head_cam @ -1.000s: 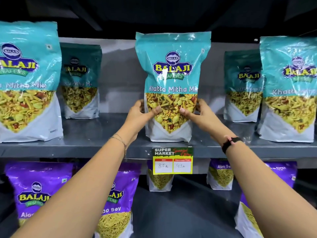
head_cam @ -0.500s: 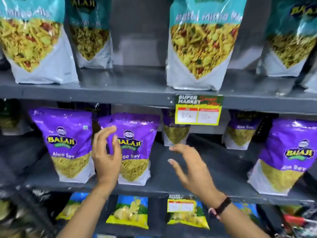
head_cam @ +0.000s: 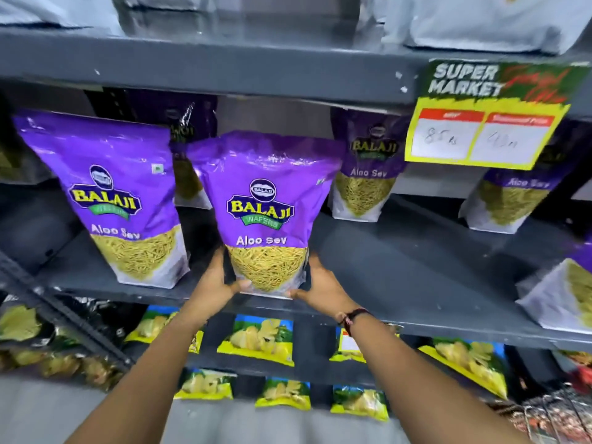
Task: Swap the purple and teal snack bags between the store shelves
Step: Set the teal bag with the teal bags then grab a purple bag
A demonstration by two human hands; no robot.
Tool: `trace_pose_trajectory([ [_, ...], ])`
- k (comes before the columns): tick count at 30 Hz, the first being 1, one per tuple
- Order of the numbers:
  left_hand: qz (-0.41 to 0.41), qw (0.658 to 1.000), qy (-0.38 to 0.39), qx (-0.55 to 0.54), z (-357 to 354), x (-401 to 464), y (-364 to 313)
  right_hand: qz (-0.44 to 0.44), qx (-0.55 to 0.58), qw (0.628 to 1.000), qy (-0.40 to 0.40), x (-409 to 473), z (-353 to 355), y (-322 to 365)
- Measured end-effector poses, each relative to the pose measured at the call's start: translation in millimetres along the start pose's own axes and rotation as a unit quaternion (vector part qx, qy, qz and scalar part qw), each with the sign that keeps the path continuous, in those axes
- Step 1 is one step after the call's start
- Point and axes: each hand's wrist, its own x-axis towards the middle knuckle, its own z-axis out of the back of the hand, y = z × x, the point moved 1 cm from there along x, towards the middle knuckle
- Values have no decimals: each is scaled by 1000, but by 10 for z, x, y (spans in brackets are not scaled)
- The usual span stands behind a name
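A purple Aloo Sev bag [head_cam: 266, 200] stands upright at the front of the middle shelf [head_cam: 400, 280]. My left hand [head_cam: 214, 280] grips its lower left side and my right hand [head_cam: 320, 288] grips its lower right side, thumbs under the front. A second purple bag [head_cam: 109, 193] stands just to its left, and more purple bags [head_cam: 368, 174] stand further back and to the right. On the upper shelf [head_cam: 208, 68] only the white bottoms of the teal bags [head_cam: 480, 20] show at the top edge.
A yellow price tag [head_cam: 483, 123] hangs from the upper shelf's edge at the right. Yellow and blue chip packets [head_cam: 259, 341] fill the shelves below. A dark diagonal shelf brace [head_cam: 64, 315] runs at the lower left.
My view has dropped from the teal shelf to the purple shelf. Both hands left the teal bag, came down open, and now close on the middle purple bag.
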Motion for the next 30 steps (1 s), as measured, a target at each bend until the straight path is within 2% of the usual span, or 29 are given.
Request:
trace_pose_trajectory([
  [3,7,999,3,-46,-50,31,-60,6,18,999,-37,11,-5,-13],
  [8,-4,999,-14,-39,-257,19,-150,6,4,999,-53,-115,210,-144],
  [14,-5,998,20,-52,-816,-39,-412,-25,-12,997,-68,-420,709,-451],
  [21,-15,999,29,-12,-1351,-75,-685,-45,-32,995,-80,-661,1158,-739],
  [30,-28,999,33,21,-1499,-102,-742,-61,-26,996,-58,-717,1263,-808],
])
